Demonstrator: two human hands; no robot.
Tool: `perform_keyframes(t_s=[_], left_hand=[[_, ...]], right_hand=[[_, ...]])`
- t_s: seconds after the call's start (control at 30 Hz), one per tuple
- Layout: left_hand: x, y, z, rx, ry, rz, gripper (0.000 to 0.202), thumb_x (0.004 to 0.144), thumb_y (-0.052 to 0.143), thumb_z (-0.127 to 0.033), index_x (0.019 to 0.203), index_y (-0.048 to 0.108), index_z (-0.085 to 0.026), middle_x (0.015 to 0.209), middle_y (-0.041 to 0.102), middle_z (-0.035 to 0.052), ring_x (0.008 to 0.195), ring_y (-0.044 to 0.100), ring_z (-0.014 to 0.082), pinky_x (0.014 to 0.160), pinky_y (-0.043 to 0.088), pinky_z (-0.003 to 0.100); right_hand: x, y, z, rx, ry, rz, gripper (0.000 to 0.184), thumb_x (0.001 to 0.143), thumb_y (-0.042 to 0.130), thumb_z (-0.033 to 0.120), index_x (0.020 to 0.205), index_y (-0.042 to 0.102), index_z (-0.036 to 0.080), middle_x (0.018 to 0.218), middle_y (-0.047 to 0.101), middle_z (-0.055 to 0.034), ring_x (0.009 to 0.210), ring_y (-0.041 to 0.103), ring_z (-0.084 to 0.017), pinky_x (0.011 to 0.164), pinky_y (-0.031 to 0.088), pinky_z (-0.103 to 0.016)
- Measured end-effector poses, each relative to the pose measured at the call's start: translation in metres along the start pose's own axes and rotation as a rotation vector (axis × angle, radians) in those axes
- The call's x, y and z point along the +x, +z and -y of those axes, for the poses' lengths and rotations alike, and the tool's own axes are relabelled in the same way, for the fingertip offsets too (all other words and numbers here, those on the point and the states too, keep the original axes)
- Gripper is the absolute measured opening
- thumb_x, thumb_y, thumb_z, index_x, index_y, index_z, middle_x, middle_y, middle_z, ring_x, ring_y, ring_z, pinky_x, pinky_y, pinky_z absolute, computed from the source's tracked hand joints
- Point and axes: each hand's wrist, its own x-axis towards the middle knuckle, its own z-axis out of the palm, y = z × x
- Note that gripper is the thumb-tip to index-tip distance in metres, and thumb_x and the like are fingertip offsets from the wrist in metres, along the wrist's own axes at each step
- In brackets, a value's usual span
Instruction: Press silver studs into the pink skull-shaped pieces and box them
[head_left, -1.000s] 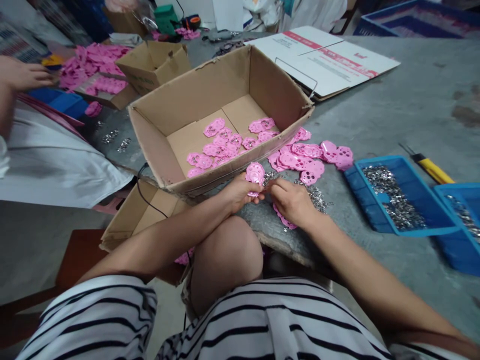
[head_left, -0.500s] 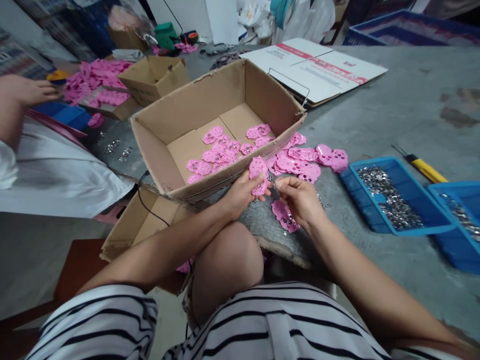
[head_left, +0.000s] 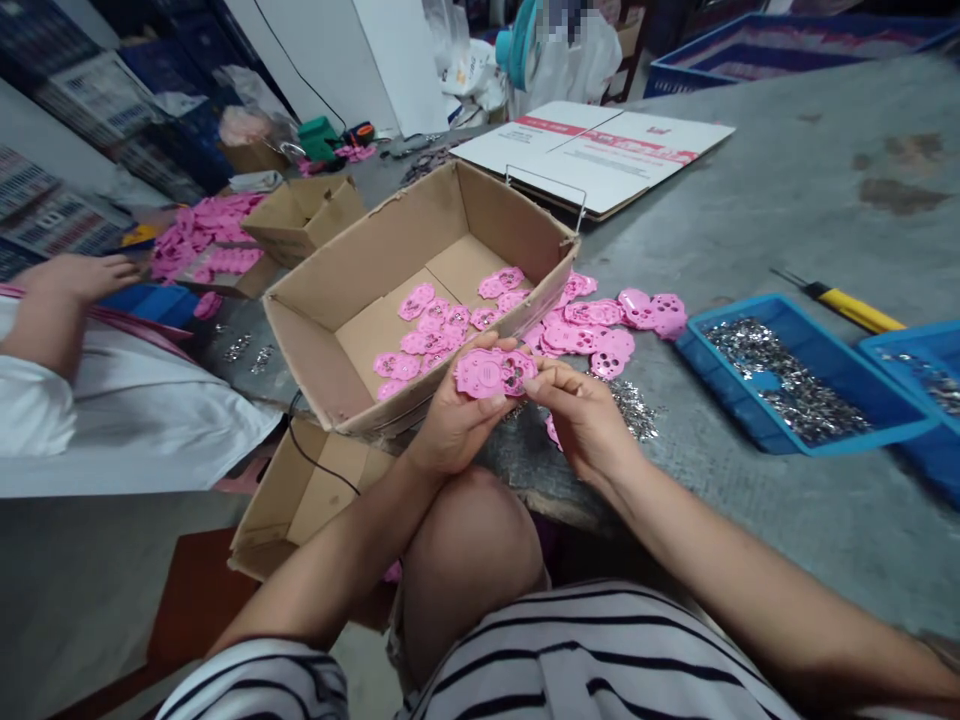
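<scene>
My left hand [head_left: 450, 420] grips a flat pink plastic part [head_left: 491, 372], held level just in front of the open cardboard box [head_left: 352, 290]. My right hand [head_left: 581, 415] pinches the right end of the same part; whether a small metal piece sits in its fingers is hidden. Several finished pink parts [head_left: 435, 325] lie inside the box. A loose heap of pink parts [head_left: 600, 325] and a scatter of small metal clips [head_left: 634, 405] lie on the grey table right of the box. Another pink part [head_left: 551, 430] peeks out under my right hand.
Blue trays [head_left: 795, 375] of metal clips stand at the right, with a yellow-handled tool [head_left: 847, 305] behind them. A flattened white carton [head_left: 600, 150] lies at the back. A co-worker's hand [head_left: 82, 275] and sleeve are at the left, near more pink parts [head_left: 202, 235] and a smaller box [head_left: 304, 215].
I raised the pink part off the table edge and turned it from upright to flat. My right hand came up to its right end. The view tilted upward.
</scene>
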Motion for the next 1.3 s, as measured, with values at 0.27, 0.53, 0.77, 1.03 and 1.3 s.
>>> perform_keyframes(t_s=[0.27, 0.53, 0.77, 1.03, 1.3], left_hand=[[0.001, 0.002, 0.004, 0.05, 0.074, 0.014, 0.056, 0.058, 0.085, -0.023, 0.105, 0.055, -0.027, 0.128, 0.058, 0.0041, 0.125, 0.053, 0.0213, 0.102, 0.046, 0.033], [0.002, -0.001, 0.008, 0.081, 0.123, 0.023, 0.053, 0.061, 0.084, -0.021, 0.105, 0.055, -0.026, 0.126, 0.059, 0.0046, 0.124, 0.053, 0.0213, 0.104, 0.044, 0.033], [0.003, -0.002, 0.009, 0.067, 0.145, 0.042, 0.052, 0.062, 0.084, -0.021, 0.105, 0.055, -0.026, 0.127, 0.059, 0.0045, 0.126, 0.053, 0.023, 0.107, 0.041, 0.037], [0.008, -0.012, 0.019, 0.082, 0.258, 0.14, 0.049, 0.069, 0.08, -0.016, 0.111, 0.056, -0.026, 0.128, 0.058, 0.004, 0.126, 0.052, 0.0228, 0.11, 0.039, 0.04], [0.009, -0.014, 0.02, 0.114, 0.292, 0.149, 0.048, 0.071, 0.078, -0.017, 0.113, 0.056, -0.025, 0.129, 0.058, 0.0051, 0.128, 0.05, 0.0235, 0.111, 0.037, 0.041]], right_hand=[[0.004, 0.005, 0.0, -0.057, -0.031, -0.018, 0.029, 0.067, 0.075, 0.043, 0.057, 0.058, 0.021, 0.099, 0.066, -0.007, 0.101, 0.061, -0.024, 0.094, 0.046, -0.041], [0.003, 0.009, -0.001, -0.01, -0.004, -0.069, 0.022, 0.061, 0.076, 0.035, 0.054, 0.059, 0.022, 0.091, 0.063, -0.0053, 0.099, 0.059, -0.024, 0.096, 0.044, -0.042], [0.003, 0.009, -0.001, 0.025, 0.004, -0.061, 0.021, 0.061, 0.075, 0.032, 0.053, 0.059, 0.021, 0.086, 0.062, -0.0041, 0.088, 0.058, -0.02, 0.088, 0.045, -0.037], [0.003, 0.012, 0.003, 0.119, 0.047, -0.095, 0.021, 0.054, 0.08, 0.03, 0.049, 0.062, 0.021, 0.076, 0.057, -0.0007, 0.077, 0.052, -0.016, 0.084, 0.042, -0.034], [0.006, 0.011, 0.001, 0.077, 0.015, -0.082, 0.026, 0.053, 0.083, 0.036, 0.051, 0.062, 0.021, 0.082, 0.06, -0.0021, 0.083, 0.054, -0.018, 0.087, 0.042, -0.036]])
